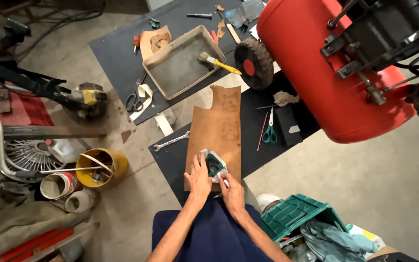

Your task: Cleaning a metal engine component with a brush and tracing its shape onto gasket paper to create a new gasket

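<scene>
A brown sheet of gasket-like paper lies on a black mat on the floor in front of me. A small grey metal part with a dark opening rests on the near end of the sheet. My left hand presses on the part's left side. My right hand is at its right edge, with a thin white pen-like object between the fingers; the tip touches the sheet beside the part.
A spanner lies left of the sheet, green-handled scissors to the right. Further off stand a grey tray with a yellow-handled brush, a red compressor tank, a yellow bucket and a green crate.
</scene>
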